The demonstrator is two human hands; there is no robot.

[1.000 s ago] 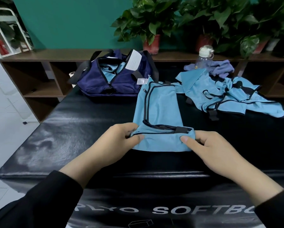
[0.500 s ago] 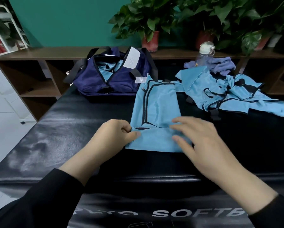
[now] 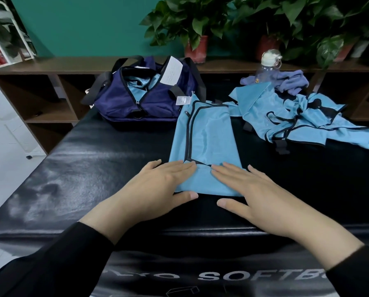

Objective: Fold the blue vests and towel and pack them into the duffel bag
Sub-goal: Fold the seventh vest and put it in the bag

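While pressing flat with straight, spread fingers, left hand point(image 3: 157, 185) and right hand point(image 3: 252, 189) side by side on the folded near end of a light-blue fabric vest with black piping point(image 3: 207, 133), fingertips nearly meeting at the middle, thumbs off the cloth on the glossy black padded mat point(image 3: 76, 168). Neither hand gripping anything; black sleeves at both wrists. Stretched away from the hands in a long narrow strip, near end doubled over under the palms, far end close beside the navy-blue fabric duffel bag point(image 3: 145, 99). Bag unzipped at the mat's far left, light-blue cloth visible inside, white paper tag point(image 3: 171, 70) at its opening. To the right, well apart from the hands, a rumpled heap of light-blue vests with black trim point(image 3: 303, 121). Behind that heap, a crumpled purple-blue towel point(image 3: 290, 82) and 1 clear plastic bottle with a white cap point(image 3: 270, 65). Farther back, a brown wooden shelf point(image 3: 50, 67) with potted green plants point(image 3: 192, 24) before a teal wall.
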